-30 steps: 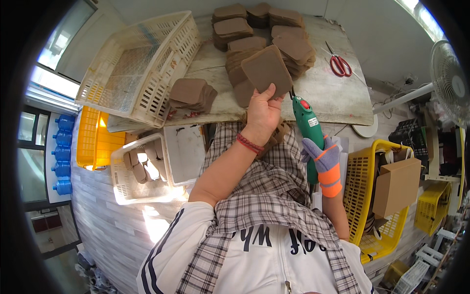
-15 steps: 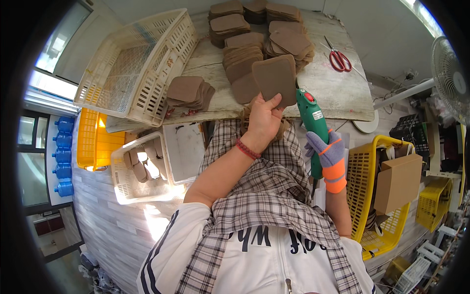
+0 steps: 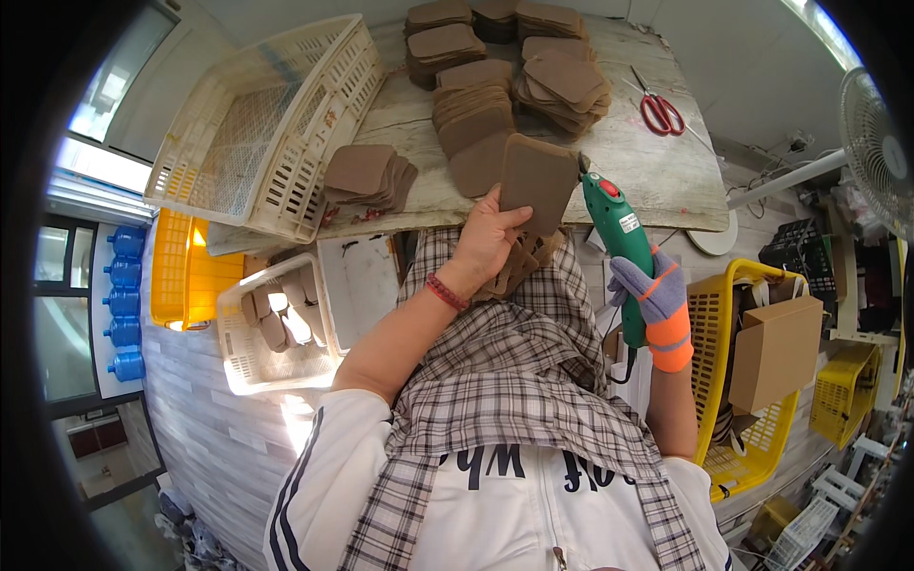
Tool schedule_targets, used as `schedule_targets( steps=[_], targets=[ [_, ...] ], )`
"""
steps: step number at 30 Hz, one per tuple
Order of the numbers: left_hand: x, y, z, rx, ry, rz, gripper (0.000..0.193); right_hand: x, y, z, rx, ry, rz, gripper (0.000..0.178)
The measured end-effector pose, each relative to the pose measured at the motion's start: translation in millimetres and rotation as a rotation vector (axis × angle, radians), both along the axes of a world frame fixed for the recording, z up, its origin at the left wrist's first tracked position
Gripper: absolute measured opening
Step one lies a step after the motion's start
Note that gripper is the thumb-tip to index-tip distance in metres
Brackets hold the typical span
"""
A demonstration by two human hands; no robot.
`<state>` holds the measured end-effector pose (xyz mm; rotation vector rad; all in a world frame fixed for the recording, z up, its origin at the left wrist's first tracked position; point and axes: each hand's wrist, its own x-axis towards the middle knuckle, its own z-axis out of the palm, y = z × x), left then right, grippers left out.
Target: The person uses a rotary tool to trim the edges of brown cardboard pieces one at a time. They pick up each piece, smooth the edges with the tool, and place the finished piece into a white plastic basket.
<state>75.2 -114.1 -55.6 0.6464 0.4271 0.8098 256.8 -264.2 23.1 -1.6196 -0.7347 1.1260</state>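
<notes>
My bare left hand (image 3: 490,238) grips a brown flat rounded panel (image 3: 538,186) by its near left edge, thumb on top. In my right hand (image 3: 652,290), gloved in purple and orange, is a green corded handheld power tool (image 3: 619,224) with a red switch. Its dark tip is close to the panel's far right corner; whether they touch I cannot tell. More brown pieces (image 3: 514,271) lie on my plaid apron just under the held panel. Beyond it, stacks of similar panels (image 3: 476,114) cover the table's middle, and a smaller stack (image 3: 367,179) sits nearer on the left.
Red-handled scissors (image 3: 660,112) lie at the wooden table's (image 3: 657,181) right. A cream crate (image 3: 276,124) occupies its left. Below stand a cream basket (image 3: 238,357) holding brown pieces and a yellow basket (image 3: 709,381) with a cardboard box (image 3: 776,352). A fan (image 3: 876,152) is far right.
The panel has turned and tilted, moving slightly right and nearer me. My left hand has shifted left and down. The power tool has moved a little right, its tip now by the panel's corner.
</notes>
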Motion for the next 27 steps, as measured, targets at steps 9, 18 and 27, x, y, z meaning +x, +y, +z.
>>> schedule_targets(
  steps=[9, 18, 27],
  targets=[
    [-44.9, 24.7, 14.3, 0.143, 0.325, -0.203, 0.046, 1.2, -17.1, 6.1, -0.111, -0.023, 0.144, 0.040],
    [-60.0, 25.5, 9.3, 0.291, 0.530, -0.281, 0.039, -11.3, -19.5, -7.7, -0.104, -0.109, 0.185, 0.047],
    [-64.2, 16.7, 3.2, 0.242, 0.572, -0.375, 0.044, -20.1, -8.6, -9.3, -0.081, -0.040, 0.186, 0.046]
  ],
)
